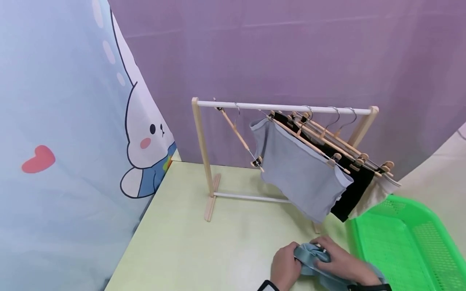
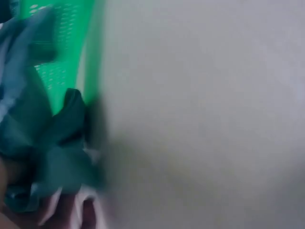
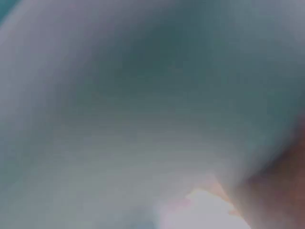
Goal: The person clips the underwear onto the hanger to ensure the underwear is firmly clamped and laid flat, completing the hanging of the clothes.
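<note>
A bunched blue-green cloth garment [image 1: 309,256] is held between both hands at the front of the table. My left hand [image 1: 285,264] grips its left end with curled fingers. From the other side my right hand [image 1: 338,258] pinches the folds, and part of the cloth trails under that wrist. In the left wrist view the garment [image 2: 62,162] hangs blurred at the left edge. Close, out-of-focus fabric [image 3: 143,105] fills most of the right wrist view. Bunching hides the garment's exact kind.
Behind the hands stands a wooden rack [image 1: 204,149] with a white rail. Grey shorts [image 1: 291,161], a black garment [image 1: 356,188] and a beige one [image 1: 375,198] hang there on clip hangers. One bare hanger [image 1: 234,133] hangs left. A green basket [image 1: 393,234] sits at right.
</note>
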### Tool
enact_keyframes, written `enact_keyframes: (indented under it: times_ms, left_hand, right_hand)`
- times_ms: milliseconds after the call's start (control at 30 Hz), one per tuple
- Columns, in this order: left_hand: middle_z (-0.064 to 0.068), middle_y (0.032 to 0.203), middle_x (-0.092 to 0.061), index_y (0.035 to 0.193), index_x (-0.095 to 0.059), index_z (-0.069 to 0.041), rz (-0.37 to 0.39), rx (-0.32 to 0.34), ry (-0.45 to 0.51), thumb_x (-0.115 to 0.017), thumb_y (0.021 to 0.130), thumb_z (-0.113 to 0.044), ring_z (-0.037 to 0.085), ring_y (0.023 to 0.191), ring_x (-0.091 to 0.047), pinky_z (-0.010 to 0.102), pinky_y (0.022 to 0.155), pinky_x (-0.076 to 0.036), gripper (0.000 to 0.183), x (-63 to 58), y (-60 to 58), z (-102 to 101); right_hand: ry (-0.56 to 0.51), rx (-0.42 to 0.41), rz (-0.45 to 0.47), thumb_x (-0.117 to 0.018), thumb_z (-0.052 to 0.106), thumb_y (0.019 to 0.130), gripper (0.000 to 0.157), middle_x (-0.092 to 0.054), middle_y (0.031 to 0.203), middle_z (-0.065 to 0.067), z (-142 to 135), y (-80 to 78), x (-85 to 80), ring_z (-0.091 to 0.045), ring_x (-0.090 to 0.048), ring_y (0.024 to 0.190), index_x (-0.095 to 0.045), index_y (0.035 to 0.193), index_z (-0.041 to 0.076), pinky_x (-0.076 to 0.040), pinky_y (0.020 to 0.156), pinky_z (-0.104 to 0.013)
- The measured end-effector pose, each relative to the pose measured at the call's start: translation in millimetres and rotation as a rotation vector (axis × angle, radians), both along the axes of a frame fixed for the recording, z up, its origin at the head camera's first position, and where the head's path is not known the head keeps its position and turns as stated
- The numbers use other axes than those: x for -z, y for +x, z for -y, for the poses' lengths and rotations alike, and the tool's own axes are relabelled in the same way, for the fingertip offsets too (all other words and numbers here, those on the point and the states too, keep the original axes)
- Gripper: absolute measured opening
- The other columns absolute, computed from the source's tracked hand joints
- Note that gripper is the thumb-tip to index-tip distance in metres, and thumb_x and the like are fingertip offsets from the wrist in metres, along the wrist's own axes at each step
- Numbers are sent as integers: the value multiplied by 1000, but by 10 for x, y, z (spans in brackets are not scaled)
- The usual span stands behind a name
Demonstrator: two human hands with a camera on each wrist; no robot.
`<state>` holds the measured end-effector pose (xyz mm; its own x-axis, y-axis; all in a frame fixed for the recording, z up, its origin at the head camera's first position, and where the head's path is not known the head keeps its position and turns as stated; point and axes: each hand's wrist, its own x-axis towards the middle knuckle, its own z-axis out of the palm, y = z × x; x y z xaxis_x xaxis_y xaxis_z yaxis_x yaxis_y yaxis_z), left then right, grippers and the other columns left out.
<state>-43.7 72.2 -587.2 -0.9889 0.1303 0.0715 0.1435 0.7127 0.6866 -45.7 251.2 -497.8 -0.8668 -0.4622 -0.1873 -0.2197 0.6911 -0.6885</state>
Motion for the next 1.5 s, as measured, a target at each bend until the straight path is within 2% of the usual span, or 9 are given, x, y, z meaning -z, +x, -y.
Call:
enact_keyframes:
  times_ms: [100, 200, 467, 667, 967, 1233, 1333, 1433, 1500]
  left_hand:
    - [-7, 74, -68, 87, -70, -22, 117, -68, 6, -74, 78, -18, 8, 63, -62, 29, 51, -44, 11, -37, -16, 40]
    - [-8, 65, -60, 78, -63, -21, 160, -94, 18, -77, 76, -25, 7, 55, -54, 29, 48, -39, 15, -40, -24, 92]
    - [-13, 62, -55, 72, -63, -21, 131, 6, -5, -81, 73, -24, 4, 52, -46, 24, 47, -35, 19, -60, -78, 456]
    - [-10, 75, -72, 83, -79, -21, 118, 155, -15, -75, 86, -28, 4, 63, -61, 23, 54, -44, 8, -89, -178, 888]
    - [-11, 90, -76, 92, -81, -24, 99, 203, 117, -68, 93, -34, 3, 82, -68, 25, 71, -52, 17, -239, -374, 1663]
    - [-2, 111, -74, 112, -74, -19, 39, 166, 148, -58, 100, -38, 19, 108, -67, 39, 92, -53, 27, -319, -443, 2167]
    - [-6, 106, -73, 107, -72, -22, 28, 150, 156, -59, 99, -43, 14, 103, -67, 37, 88, -53, 26, -396, -430, 2285]
    - [-12, 79, -67, 84, -70, -23, 67, 109, 225, -66, 92, -49, 5, 75, -62, 26, 70, -51, 27, -530, -416, 2421]
    - [-12, 63, -54, 69, -62, -19, 124, 88, 289, -71, 88, -50, 3, 59, -50, 21, 58, -43, 37, -650, -398, 2539]
  right_hand:
    - [43, 32, -159, -81, 41, 80, 65, -49, 129, -16, 145, 32, 136, -28, -51, 110, -55, 129, 6, -47, 79, -30]
    - [53, 33, -209, -83, 43, 77, 68, -51, 127, -14, 308, 41, 293, -31, -50, 109, -56, 128, 7, -47, 80, -35]
    - [65, 70, -124, -75, 13, 85, 24, -64, 98, 9, 473, -8, 518, -7, -59, 89, -68, 107, 18, -50, 75, -29]
    - [8, 39, -25, -69, 22, 92, 21, -70, 107, 4, 397, -50, 437, -18, -67, 98, -69, 112, 18, -54, 81, -32]
    - [142, 155, -59, -74, 0, 83, 29, -72, 108, 0, 284, -67, 322, -26, -68, 102, -72, 109, 14, -55, 84, -42]
    - [112, 166, -319, -69, -5, 85, 28, -64, 100, 6, 209, 7, 216, -6, -61, 83, -73, 109, 9, -51, 69, -28]
    - [119, 159, -375, -69, -5, 86, 29, -57, 95, 8, 233, 43, 103, 2, -48, 72, -73, 112, 7, -45, 61, -23]
    - [112, 131, -452, -73, 2, 87, 25, -64, 96, 7, 243, 75, -81, 1, -57, 75, -74, 110, 11, -50, 63, -25]
    - [18, 82, -468, -73, 6, 89, 21, -70, 96, 7, 217, 93, -216, -3, -64, 80, -74, 107, 15, -53, 66, -26]
